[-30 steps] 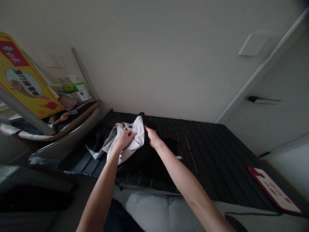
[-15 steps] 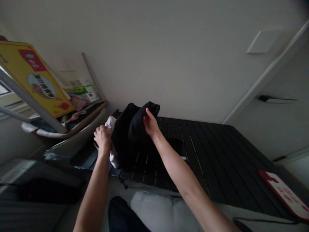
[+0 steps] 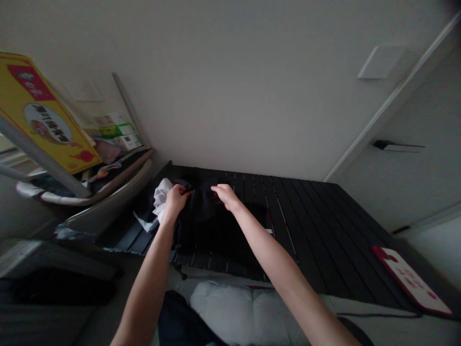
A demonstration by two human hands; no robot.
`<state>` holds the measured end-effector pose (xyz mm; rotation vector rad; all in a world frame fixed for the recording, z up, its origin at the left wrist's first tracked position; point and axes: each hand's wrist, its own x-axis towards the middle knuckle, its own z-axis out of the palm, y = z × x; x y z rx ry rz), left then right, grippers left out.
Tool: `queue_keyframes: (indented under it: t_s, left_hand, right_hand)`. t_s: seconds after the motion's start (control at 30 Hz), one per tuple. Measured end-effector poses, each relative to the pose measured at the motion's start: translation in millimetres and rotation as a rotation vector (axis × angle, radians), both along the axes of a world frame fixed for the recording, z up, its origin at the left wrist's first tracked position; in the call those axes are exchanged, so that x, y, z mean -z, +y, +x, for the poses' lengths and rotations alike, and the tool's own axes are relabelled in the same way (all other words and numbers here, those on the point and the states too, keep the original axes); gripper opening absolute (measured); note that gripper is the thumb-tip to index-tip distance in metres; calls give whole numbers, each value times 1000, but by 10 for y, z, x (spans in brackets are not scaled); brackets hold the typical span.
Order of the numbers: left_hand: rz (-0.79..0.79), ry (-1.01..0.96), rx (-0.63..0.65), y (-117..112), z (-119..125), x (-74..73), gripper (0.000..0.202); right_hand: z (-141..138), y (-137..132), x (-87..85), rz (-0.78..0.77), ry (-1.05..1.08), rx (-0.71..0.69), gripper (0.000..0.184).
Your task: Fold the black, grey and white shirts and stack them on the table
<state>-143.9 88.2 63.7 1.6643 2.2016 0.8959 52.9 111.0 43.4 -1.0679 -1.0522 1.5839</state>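
A dark black cloth (image 3: 201, 206), perhaps a garment, lies on the black slatted table (image 3: 324, 240) and hangs low toward its front edge. My left hand (image 3: 175, 199) pinches the cloth's left part with thumb and fingers. My right hand (image 3: 226, 195) grips it farther right, its fingers closed together. The stretch of cloth between both hands is lifted slightly. Just left of my left hand lies a crumpled white cloth (image 3: 162, 192). The black cloth's outline blends into the dark tabletop, so its full shape is unclear.
A pale cushion (image 3: 230, 307) is in front of the table. At the left stands a rack (image 3: 126, 192) with a yellow box (image 3: 54, 129) and small packets. A white and red board (image 3: 414, 281) lies on the table's right end. A wall rises behind.
The black cloth has come down from a raised, bulging shape to lie lower on the table. My left hand moved right from the white cloth onto the black one; my right hand lowered.
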Motion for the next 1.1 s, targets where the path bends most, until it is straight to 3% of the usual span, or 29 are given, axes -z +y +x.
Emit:
queue_keyframes:
  t_s: [0.1, 0.23, 0.33, 0.4, 0.5, 0.57, 0.63, 0.73, 0.83, 0.9, 0.97, 1.03, 1.1]
  left_hand:
    - [267, 21, -139, -20, -35, -52, 21]
    - [618, 18, -179, -138, -38, -340, 38]
    - [737, 4, -244, -194, -22, -580, 49]
    - [721, 21, -241, -166, -23, -623, 48]
    - [491, 153, -71, -22, -31, -428, 41]
    - [252, 281, 46, 93, -25, -178, 39]
    - [61, 370, 76, 179, -7, 78, 35]
    - [-44, 444, 60, 230, 3, 344, 37]
    - [-34, 483, 17, 234, -77, 453, 40]
    - [-30, 492, -14, 240, -191, 480, 39]
    - [-40, 499, -42, 258, -329, 491, 39]
    - [-49, 513, -65, 286, -463, 488, 40]
    - [-51, 526, -80, 316, -568, 468, 38]
  right_hand:
    - [-94, -92, -100, -85, 211, -31, 25]
    - [-420, -221, -362, 69, 498, -166, 26]
    - [-627, -201, -489, 171, 530, -197, 30]
    - [-658, -114, -458, 203, 463, -147, 34]
    - [-513, 36, -223, 229, 88, -64, 33]
    - [-330, 72, 1, 217, -372, -52, 25]
    - [-139, 27, 218, 165, -558, -38, 13]
    - [57, -149, 473, 100, -703, 6, 15]
    - [108, -330, 627, 115, -1033, 11, 31]
    - [105, -398, 662, 166, -1255, -18, 21]
    - [121, -412, 625, 228, -1314, 1, 13]
    - [191, -387, 508, 311, -1266, 130, 14]
    - [329, -348, 329, 435, -1201, 346, 15]
